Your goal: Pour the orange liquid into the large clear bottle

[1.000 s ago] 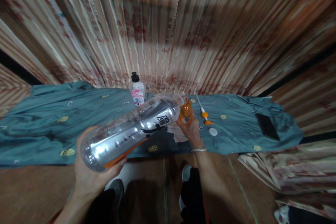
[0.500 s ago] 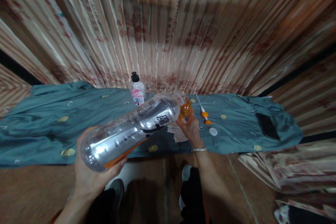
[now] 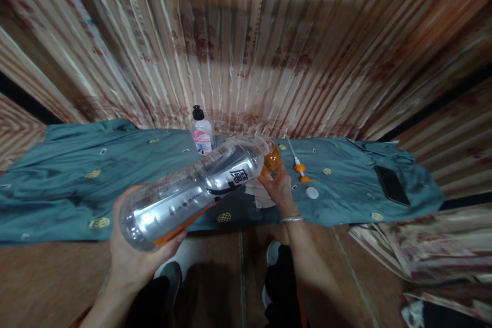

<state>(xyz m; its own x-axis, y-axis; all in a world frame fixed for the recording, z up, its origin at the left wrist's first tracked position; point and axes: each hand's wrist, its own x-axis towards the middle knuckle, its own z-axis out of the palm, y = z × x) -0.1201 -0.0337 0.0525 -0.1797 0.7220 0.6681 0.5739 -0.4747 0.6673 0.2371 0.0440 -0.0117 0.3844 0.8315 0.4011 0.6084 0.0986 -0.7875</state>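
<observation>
My left hand (image 3: 134,261) is wrapped round the base of a large clear plastic bottle (image 3: 192,189) with a silver and orange label. The bottle lies tilted, its neck pointing right and meeting the mouth of an amber bottle (image 3: 272,158). Around that smaller bottle close the fingers of my right hand (image 3: 280,187), a bracelet at its wrist. The big bottle hides part of the amber one, and I cannot make out any liquid passing between them. Right of my right hand lies an orange pump top (image 3: 301,169) with its long tube, near a round white cap (image 3: 312,192).
A clear squeeze bottle (image 3: 202,136) with a black top and pink label stands at the back. Pale paper (image 3: 263,200) lies below my right hand. A black phone (image 3: 391,184) rests on the right of the green cloth (image 3: 346,164). A striped curtain (image 3: 246,51) hangs behind.
</observation>
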